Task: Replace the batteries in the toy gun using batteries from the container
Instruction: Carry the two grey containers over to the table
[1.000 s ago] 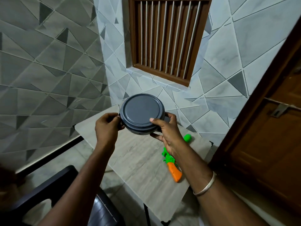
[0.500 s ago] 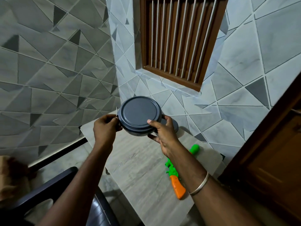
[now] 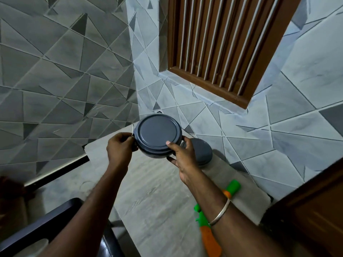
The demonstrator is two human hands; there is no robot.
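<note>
Round grey container (image 3: 157,135), lid on, held above the table (image 3: 152,197) between both hands: left hand (image 3: 120,148) pinching its left rim, right hand (image 3: 182,155) clasping the right. Toy gun (image 3: 209,232) on the table under the right forearm, apparently untouched.

No readable text, label, brand, number or sign appeared anywhere in the frame; the lid at the centre was plain, and nothing was written on the other surfaces.
</note>
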